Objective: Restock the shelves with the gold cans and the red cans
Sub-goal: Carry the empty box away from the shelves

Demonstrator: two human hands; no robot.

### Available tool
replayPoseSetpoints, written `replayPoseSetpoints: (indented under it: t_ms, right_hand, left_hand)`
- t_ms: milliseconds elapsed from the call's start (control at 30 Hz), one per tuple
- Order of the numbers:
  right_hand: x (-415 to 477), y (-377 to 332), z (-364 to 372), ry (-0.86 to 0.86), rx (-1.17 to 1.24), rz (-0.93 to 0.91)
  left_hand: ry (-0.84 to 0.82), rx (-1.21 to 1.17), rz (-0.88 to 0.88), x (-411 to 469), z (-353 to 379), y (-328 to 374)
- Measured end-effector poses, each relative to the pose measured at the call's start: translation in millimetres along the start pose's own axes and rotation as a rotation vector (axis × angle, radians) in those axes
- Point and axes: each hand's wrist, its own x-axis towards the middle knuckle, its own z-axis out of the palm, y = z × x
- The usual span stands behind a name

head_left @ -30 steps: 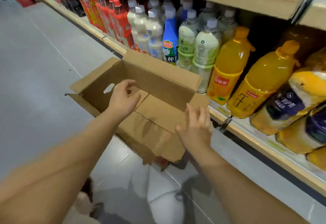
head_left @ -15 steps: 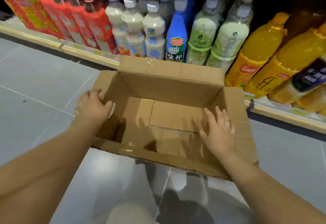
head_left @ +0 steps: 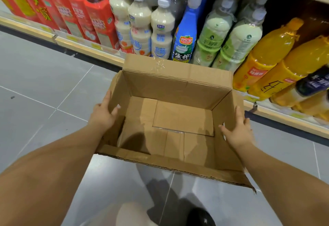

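Observation:
An open brown cardboard box (head_left: 170,81) hangs above the grey floor in front of the bottom shelf, and nothing lies inside it. My left hand (head_left: 103,113) grips its left wall, thumb inside. My right hand (head_left: 238,129) grips the right wall near a small hand-hole. No gold cans or red cans are in view.
The bottom shelf (head_left: 92,49) runs from upper left to right, packed with red-labelled bottles (head_left: 99,17), milky white bottles (head_left: 160,30), a blue bottle (head_left: 187,33), pale green bottles (head_left: 236,38) and orange juice bottles (head_left: 267,54). Grey floor tiles (head_left: 44,87) spread to the left. A dark shoe (head_left: 201,217) shows below.
The box has turned from tilted on its side to upright and level. Both hands shifted from its bottom and flap to its left and right walls. The view dropped closer to the bottom shelf.

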Motion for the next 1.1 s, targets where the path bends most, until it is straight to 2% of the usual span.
replayPoseSetpoints:
  t_ms: [167, 233, 467, 733, 900, 1100]
  right_hand:
    - [8, 6, 4, -0.041, 0.307, -0.09]
    - [10, 10, 6, -0.043, 0.376, -0.109]
    - [10, 11, -25, -0.044, 0.411, -0.086]
    - [-50, 8, -191, -0.065, 0.454, 0.017]
    - [-123, 13, -299, -0.005, 0.366, 0.18]
    - [-238, 30, -408, 0.059, 0.365, 0.383]
  left_hand:
    - [-0.074, -0.082, 0.135, 2, 0, 2]
    - [-0.051, -0.07, 0.146, 3, 0, 4]
    - [0.0, -0.07, 0.12, -5, -22, 35]
    - [-0.086, 0.0, -0.003, -79, -137, 136]
    - [-0.103, 0.069, -0.057, -136, -229, 206]
    - [-0.199, 0.167, 0.06, -186, -318, 276]
